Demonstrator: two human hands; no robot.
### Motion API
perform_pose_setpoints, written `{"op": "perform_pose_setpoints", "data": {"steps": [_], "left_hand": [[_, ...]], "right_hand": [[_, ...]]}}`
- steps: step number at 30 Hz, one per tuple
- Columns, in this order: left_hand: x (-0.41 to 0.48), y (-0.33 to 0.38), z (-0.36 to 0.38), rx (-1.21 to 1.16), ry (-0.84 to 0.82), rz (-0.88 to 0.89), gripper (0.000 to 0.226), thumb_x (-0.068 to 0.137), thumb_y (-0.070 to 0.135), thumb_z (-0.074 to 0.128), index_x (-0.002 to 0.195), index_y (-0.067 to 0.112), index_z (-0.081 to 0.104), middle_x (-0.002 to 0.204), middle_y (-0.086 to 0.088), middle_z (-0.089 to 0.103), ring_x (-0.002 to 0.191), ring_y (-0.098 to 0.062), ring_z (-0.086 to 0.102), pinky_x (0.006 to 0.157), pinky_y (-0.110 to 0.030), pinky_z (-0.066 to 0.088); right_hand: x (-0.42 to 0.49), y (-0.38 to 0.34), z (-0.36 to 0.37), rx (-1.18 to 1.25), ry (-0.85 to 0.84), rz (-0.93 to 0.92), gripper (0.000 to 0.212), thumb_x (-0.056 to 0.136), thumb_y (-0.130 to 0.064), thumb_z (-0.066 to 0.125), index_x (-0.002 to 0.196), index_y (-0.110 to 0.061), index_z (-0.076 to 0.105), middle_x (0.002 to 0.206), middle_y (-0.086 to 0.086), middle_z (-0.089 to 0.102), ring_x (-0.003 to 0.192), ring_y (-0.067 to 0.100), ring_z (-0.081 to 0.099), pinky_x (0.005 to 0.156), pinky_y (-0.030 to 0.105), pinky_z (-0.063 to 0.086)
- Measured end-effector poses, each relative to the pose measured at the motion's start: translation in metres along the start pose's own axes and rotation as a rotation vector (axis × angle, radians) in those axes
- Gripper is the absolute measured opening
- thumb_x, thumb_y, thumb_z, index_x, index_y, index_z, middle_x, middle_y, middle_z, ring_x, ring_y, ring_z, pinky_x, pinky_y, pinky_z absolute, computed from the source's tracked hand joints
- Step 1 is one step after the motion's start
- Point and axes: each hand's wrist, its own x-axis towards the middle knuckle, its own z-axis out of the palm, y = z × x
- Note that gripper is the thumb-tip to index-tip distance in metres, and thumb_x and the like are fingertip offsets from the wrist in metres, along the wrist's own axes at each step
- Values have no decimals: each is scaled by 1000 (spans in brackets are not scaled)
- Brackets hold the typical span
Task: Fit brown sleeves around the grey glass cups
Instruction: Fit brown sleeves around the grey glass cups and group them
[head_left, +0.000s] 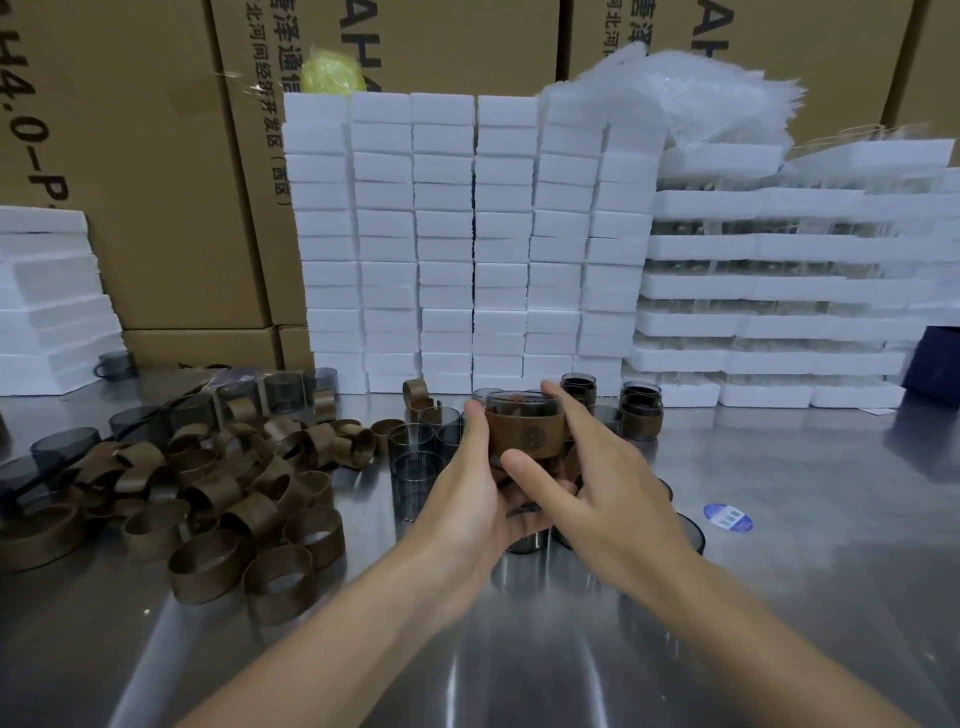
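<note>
Tall cardboard boxes (156, 182) printed with black lettering filled the back of the room. In front of them rose a wall of stacked white foam blocks (441, 234), with flatter foam trays (779, 286) piled to its right and a heap of clear plastic bags (701, 88) on top. All of it stood on a shiny steel table (805, 519).

On the left of the table lay a jumbled heap of loose sleeves (208, 483), brown rings tumbled over one another. Just beside them, near the middle, stood a cluster of bare cups (415, 447). A few finished cups (641, 410) stood farther back on the right.

The person's left hand (467, 493) and right hand (608, 483) met above the middle of the table. Both held one grey glass cup (519, 402) upright in the air. The left fingers (475, 421) gripped its left side, and the right fingers (566, 410) wrapped its right side with the thumb across the front. A brown sleeve (524, 434) sat around the cup's body, leaving the rim bare.

A small blue sticker (727, 518) lay on the table to the right.
</note>
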Motion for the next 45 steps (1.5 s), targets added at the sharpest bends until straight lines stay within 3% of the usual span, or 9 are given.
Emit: {"op": "perform_pose_setpoints", "data": {"steps": [3, 7, 17, 24, 28, 33, 37, 42, 45], "left_hand": [[-4, -1, 4, -25, 33, -9, 73, 108, 69, 28, 128, 17, 76, 119, -16, 81, 117, -36, 76, 90, -40, 66], [-12, -3, 13, -105, 49, -24, 71, 109, 67, 31, 131, 15, 75, 122, -15, 80, 121, -33, 75, 114, -51, 54], [-9, 1, 5, 47, -26, -9, 74, 109, 69, 26, 130, 19, 76, 123, -11, 81, 115, -24, 78, 103, -45, 58], [-3, 13, -8, 284, 50, 165, 34, 107, 66, 39, 129, 54, 62, 135, 5, 68, 103, -9, 79, 80, -29, 64], [4, 13, -14, 249, 129, 131, 33, 113, 53, 44, 122, 39, 73, 130, 3, 71, 98, -12, 80, 66, -22, 62], [9, 13, -19, 245, 192, 131, 36, 113, 48, 47, 113, 31, 79, 126, 4, 73, 95, -12, 81, 61, -20, 59], [7, 14, -19, 253, 210, 133, 37, 113, 49, 48, 111, 31, 80, 125, 6, 73, 94, -11, 81, 60, -20, 58], [6, 14, -18, 266, 207, 135, 36, 114, 47, 48, 114, 29, 78, 127, 5, 73, 97, -13, 81, 64, -22, 61], [4, 15, -17, 271, 205, 150, 36, 114, 46, 47, 114, 28, 78, 127, 6, 73, 97, -12, 80, 63, -20, 60]], "right_hand": [[-3, -3, 6, -43, 88, -17, 46, 92, -88, 40, 118, -51, 50, 94, -28, 69, 92, -5, 65, 68, 23, 46], [-5, -8, 10, -54, 179, -27, 45, 91, -86, 35, 104, -45, 45, 70, -22, 63, 76, 1, 64, 58, 20, 36], [-3, -16, 0, 32, 186, 8, 47, 83, -84, 51, 106, -43, 53, 92, -27, 70, 86, -2, 67, 68, 22, 49], [27, 43, -54, 70, 412, 255, 61, 69, -73, 71, 116, -40, 52, 99, -24, 67, 92, -3, 66, 71, 17, 49], [20, 120, -66, -138, 285, 580, 56, 77, -57, 82, 109, -26, 48, 95, -7, 69, 55, 25, 73, 64, 49, 63], [9, 178, -64, -266, 197, 768, 61, 81, -54, 89, 111, -16, 53, 110, 15, 71, 102, 38, 68, 86, 51, 59], [12, 186, -62, -330, 230, 743, 83, 76, -68, 88, 130, -14, 54, 124, 15, 67, 117, 40, 64, 87, 47, 55], [14, 184, -60, -189, 156, 654, 90, 86, -57, 85, 154, -18, 39, 103, 3, 80, 94, 32, 75, 93, 51, 58], [17, 175, -55, -86, 108, 588, 88, 89, -51, 86, 159, -27, 37, 126, 2, 75, 103, 27, 76, 102, 51, 56]]}}
